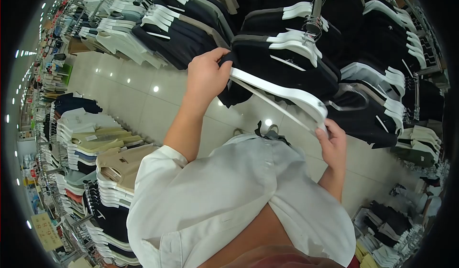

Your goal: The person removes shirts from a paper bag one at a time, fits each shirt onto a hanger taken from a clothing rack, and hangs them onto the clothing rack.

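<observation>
A white hanger (287, 91) with a lower crossbar slants in front of my body, between my two hands. My left hand (206, 77) is closed at its left end, thumb and fingers pinching beside some black cloth. Whether that cloth is also in the grip I cannot tell. My right hand (331, 141) is closed on the right end, thumb on top. Just beyond the hanger, black garments (287, 74) hang on white hangers (299, 43) from a metal rail end (313, 24). The held hanger's hook is not clearly visible.
Dark garments (177, 41) hang in rows to the upper left, and more black tops (377, 34) to the upper right. Racks with beige shirts (126, 163) line the left side. Folded clothes (387, 222) lie at the lower right. Between them runs a shiny tiled floor (143, 93).
</observation>
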The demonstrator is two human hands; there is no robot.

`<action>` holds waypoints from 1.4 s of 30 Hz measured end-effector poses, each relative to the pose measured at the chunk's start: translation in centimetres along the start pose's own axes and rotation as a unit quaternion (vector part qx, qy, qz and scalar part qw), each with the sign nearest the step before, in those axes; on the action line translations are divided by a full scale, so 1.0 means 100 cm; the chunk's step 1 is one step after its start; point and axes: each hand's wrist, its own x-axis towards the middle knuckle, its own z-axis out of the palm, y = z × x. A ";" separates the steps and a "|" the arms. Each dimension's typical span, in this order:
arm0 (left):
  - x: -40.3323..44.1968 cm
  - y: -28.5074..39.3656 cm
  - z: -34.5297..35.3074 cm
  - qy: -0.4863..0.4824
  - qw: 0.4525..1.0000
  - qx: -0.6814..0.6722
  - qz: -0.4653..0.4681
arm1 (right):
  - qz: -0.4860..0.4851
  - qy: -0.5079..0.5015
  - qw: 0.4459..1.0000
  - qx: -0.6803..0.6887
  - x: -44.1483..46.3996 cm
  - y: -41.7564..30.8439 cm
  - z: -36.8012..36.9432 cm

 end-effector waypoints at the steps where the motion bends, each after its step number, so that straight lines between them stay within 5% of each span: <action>1: -0.002 0.001 0.002 -0.002 1.000 -0.005 0.009 | -0.017 -0.012 0.999 -0.025 0.004 -0.004 0.008; 7: -0.019 0.039 0.001 -0.092 0.993 -0.074 0.009 | -0.105 -0.058 0.989 -0.084 0.023 -0.026 0.058; 11: -0.027 0.067 -0.011 -0.140 0.981 -0.116 0.063 | -0.040 -0.085 0.996 0.006 0.028 -0.020 0.081; 15: -0.030 0.088 -0.040 -0.183 0.954 -0.088 0.219 | -0.059 -0.085 0.993 0.063 0.025 -0.020 0.082; 18: -0.007 0.084 -0.052 -0.011 0.902 0.112 0.416 | 0.002 -0.115 0.982 0.149 0.022 -0.017 0.068; 23: -0.006 0.045 -0.042 -0.158 0.901 0.173 0.366 | 0.081 -0.249 0.914 0.309 0.022 -0.019 0.038; 25: -0.007 0.044 -0.040 -0.155 0.895 0.145 0.392 | -0.097 -0.232 0.968 0.007 0.038 -0.007 0.023; 26: -0.007 0.044 -0.040 -0.153 0.898 0.134 0.390 | -0.181 -0.214 0.948 -0.149 0.045 -0.004 0.018; 27: -0.007 0.044 -0.039 -0.150 0.901 0.122 0.389 | -0.088 -0.233 0.929 -0.275 0.047 -0.017 0.014; 30: -0.005 0.043 -0.043 -0.133 0.913 0.103 0.370 | -0.055 -0.297 0.863 -0.405 0.047 -0.028 0.014; 34: 0.000 0.024 -0.053 -0.081 0.941 0.082 0.318 | -0.167 -0.232 0.867 -0.408 0.044 0.014 0.005; 39: 0.001 -0.021 -0.068 -0.057 0.987 0.023 0.150 | -0.194 -0.164 0.893 -0.372 0.042 0.000 -0.026; 42: -0.007 -0.032 -0.060 -0.035 0.990 0.046 0.130 | -0.188 -0.165 0.886 -0.392 0.041 -0.022 -0.030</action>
